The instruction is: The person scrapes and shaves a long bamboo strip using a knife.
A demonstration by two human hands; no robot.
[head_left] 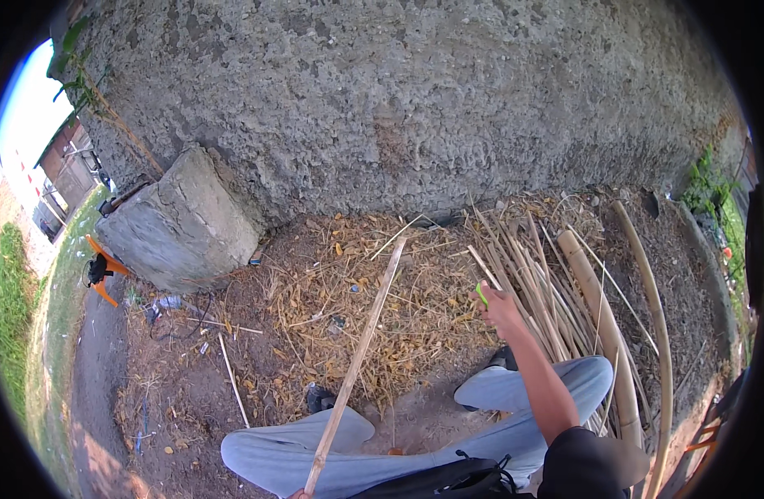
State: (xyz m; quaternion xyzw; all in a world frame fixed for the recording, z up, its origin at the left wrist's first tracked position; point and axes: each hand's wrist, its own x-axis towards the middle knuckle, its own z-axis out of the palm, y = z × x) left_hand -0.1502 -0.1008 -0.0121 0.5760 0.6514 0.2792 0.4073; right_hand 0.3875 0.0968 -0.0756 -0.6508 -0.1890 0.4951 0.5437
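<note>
A long, pale bamboo strip slants up and away from the lower edge, across my left leg. My left hand barely shows at the lower edge, its fingers closed around the near end of that strip. Out to the right, my right hand is closed on a small bright green object, perhaps a handle; the rest of it is hidden in the fist. This hand is apart from the strip, just left of a pile of split bamboo strips.
Thick bamboo poles lie right of the pile. Dry leaves and shavings cover the ground before a rough grey wall. A concrete block stands at the left, an orange-and-black object beside it. My grey-trousered legs spread across the front.
</note>
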